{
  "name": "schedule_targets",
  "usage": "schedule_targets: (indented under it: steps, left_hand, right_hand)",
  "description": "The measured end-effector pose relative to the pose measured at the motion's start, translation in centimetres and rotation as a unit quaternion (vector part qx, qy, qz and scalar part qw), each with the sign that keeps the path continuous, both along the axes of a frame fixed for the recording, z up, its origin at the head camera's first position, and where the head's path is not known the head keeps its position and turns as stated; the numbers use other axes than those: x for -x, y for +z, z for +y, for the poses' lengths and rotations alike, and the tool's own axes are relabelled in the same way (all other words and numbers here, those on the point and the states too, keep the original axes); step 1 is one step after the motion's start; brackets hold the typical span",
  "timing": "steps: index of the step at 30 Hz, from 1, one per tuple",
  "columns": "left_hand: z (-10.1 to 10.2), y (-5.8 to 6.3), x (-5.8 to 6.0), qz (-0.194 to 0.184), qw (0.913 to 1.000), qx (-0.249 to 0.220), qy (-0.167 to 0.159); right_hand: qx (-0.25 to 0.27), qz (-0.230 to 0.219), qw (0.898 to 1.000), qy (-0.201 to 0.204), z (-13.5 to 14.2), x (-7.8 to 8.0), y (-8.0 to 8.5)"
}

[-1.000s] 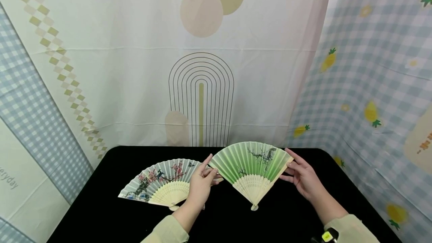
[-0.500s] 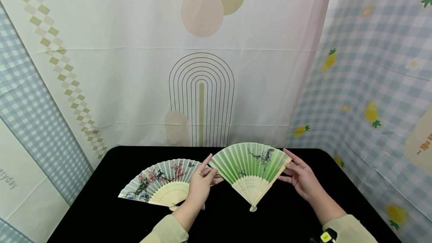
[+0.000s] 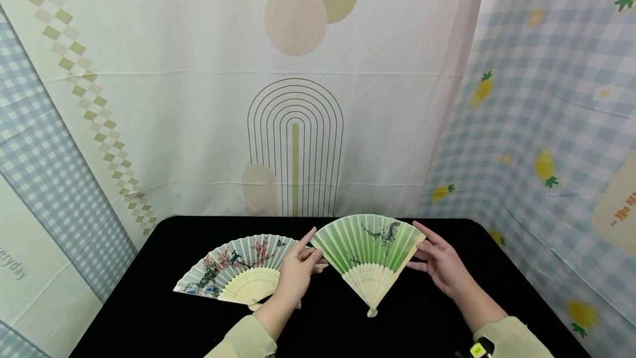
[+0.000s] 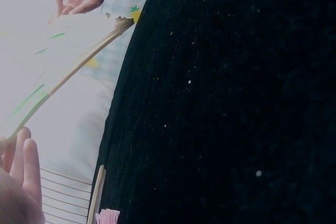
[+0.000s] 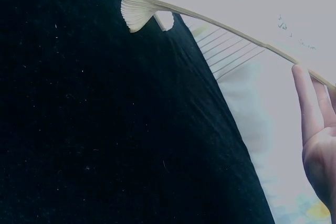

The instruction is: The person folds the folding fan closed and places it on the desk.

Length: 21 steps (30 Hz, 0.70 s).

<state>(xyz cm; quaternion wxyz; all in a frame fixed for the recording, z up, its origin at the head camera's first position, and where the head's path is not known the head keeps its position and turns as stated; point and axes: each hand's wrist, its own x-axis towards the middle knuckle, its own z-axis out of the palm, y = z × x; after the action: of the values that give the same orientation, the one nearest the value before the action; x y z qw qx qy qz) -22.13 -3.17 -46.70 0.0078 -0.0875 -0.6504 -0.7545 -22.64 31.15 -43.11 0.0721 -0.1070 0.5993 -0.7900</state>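
Observation:
A green folding fan (image 3: 370, 245) with a dark branch print is spread open between the two hands in the head view, its pale ribs meeting at a pivot toward the person. My left hand (image 3: 296, 272) pinches its left outer edge between thumb and fingers. The right outer edge is held by my right hand (image 3: 444, 267), thumb in front and fingers behind. In the right wrist view the fan's outer rib (image 5: 226, 26) runs from the pivot to the fingers. A second folding fan (image 3: 238, 263), white with pink blossoms, lies spread on the left, partly hidden by my left hand and forearm.
Both fans are over a black-covered table (image 3: 164, 253). Behind it hangs a pale curtain (image 3: 199, 126) with an arch print. A blue checked cloth (image 3: 526, 98) with pineapples hangs at the right. Something dark with a yellow label (image 3: 478, 350) sits at the right cuff.
The green fan has sunk slightly toward the person, and its right edge has shifted a little left with my right hand. My left hand has hardly moved. The blossom fan stays put.

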Motion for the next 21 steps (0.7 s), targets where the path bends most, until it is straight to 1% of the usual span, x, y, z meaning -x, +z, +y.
schedule_targets:
  steps: [7, 13, 21]
  left_hand:
    - [-0.05, 0.11, -0.03, 0.015, 0.9998, 0.003, -0.01]
    - [-0.21, 0.08, 0.02, 0.009, 0.9997, 0.013, -0.019]
    - [-0.1, 0.06, 0.14, 0.025, 0.9991, 0.019, -0.027]
  right_hand:
    - [0.003, 0.001, 1.0, 0.008, -0.11, -0.02, -0.33]
    - [-0.004, -0.001, 1.0, 0.002, -0.23, -0.02, -0.57]
    - [-0.012, -0.003, 1.0, -0.004, -0.55, -0.09, -0.64]
